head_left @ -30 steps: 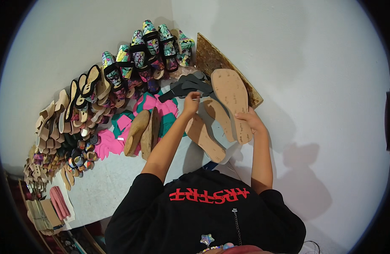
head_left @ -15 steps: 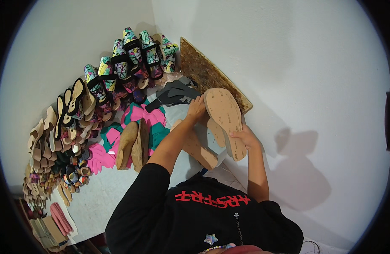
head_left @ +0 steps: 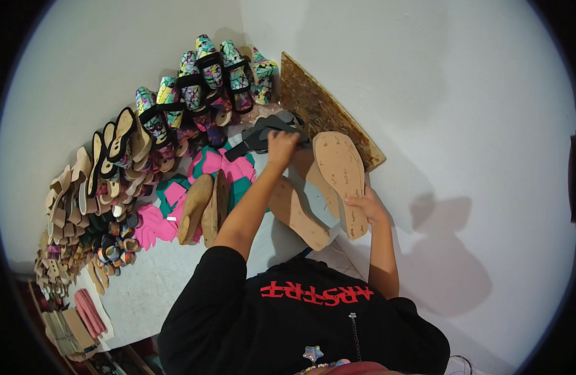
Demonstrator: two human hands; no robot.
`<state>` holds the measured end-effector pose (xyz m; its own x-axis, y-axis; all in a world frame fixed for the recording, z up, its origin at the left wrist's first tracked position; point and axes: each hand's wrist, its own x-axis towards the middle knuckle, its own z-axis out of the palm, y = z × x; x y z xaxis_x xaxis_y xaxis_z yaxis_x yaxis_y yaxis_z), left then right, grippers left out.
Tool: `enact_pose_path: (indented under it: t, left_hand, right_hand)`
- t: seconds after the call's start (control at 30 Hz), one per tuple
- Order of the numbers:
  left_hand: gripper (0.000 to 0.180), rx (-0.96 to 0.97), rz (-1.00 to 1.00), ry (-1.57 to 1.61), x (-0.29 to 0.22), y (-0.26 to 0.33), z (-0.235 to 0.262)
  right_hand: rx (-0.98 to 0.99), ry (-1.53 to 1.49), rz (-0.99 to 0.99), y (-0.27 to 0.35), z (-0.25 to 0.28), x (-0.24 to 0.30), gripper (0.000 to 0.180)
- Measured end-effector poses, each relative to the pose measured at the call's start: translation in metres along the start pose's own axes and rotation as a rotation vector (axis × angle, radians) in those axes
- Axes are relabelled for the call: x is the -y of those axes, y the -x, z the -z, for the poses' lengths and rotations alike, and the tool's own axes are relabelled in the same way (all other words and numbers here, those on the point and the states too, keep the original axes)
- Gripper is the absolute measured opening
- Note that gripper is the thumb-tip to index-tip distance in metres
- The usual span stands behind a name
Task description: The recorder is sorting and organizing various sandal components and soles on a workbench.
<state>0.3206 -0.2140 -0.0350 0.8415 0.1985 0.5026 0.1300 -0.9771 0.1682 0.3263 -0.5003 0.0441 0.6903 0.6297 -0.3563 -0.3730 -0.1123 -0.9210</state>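
A tan insole (head_left: 339, 169) with small printed marks is in my right hand (head_left: 369, 205), the thumb pressed on its narrower end. Behind it, other tan insoles (head_left: 294, 215) lie at the table's right edge. My left hand (head_left: 282, 149) is over a pile of dark grey strap pieces (head_left: 257, 134), its fingers curled down on them and partly hidden. To the left of my left forearm, two wooden shoe lasts (head_left: 196, 203) stand side by side.
Pink and teal cut pieces (head_left: 222, 164) lie around the lasts. Rows of patterned slippers (head_left: 191, 87) and beige sandals (head_left: 81, 172) fill the far and left sides. A brown board (head_left: 325, 112) leans on the white wall. Pink rolls (head_left: 89, 312) are at the front left.
My left hand has left the insole's edge and moved up and left onto the dark grey strap pieces. My right hand still holds the insole. The view has shifted slightly.
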Motion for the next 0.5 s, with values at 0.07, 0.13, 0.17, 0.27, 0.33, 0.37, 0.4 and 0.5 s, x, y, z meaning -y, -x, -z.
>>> enact_pose_path:
  t: [0.07,0.13,0.17,0.27,0.33,0.37,0.4,0.5]
  left_hand:
    - [0.017,0.1,0.25,0.135,0.016,0.006,0.03]
    - [0.027,0.112,0.418,0.101,0.049,0.021,0.048]
    - [0.027,0.06,0.466,0.06,0.06,0.027,0.054]
    - [0.024,-0.274,0.559,-0.216,0.064,0.036,0.057]
    - [0.025,-0.13,0.567,0.024,0.056,0.033,0.051]
    - [0.019,-0.016,0.547,0.24,0.047,0.029,0.047]
    - [0.021,-0.009,0.515,0.496,0.038,0.025,0.039]
    - [0.05,0.332,0.708,0.852,0.02,0.02,0.015]
  right_hand:
    - [-0.002,0.026,0.021,-0.002,0.003,-0.002,0.074]
    - [0.014,0.053,0.044,-0.006,0.002,-0.002,0.074]
    - [0.008,0.081,0.08,-0.008,0.001,-0.002,0.075]
    - [0.004,0.162,0.114,-0.014,0.005,-0.006,0.076]
    - [0.005,0.217,0.112,-0.021,0.005,-0.01,0.076]
    - [-0.017,0.319,0.044,-0.026,0.005,-0.013,0.079]
    - [-0.037,0.421,-0.023,-0.032,0.003,-0.015,0.082]
    - [-0.027,0.618,-0.126,-0.06,-0.006,-0.03,0.081]
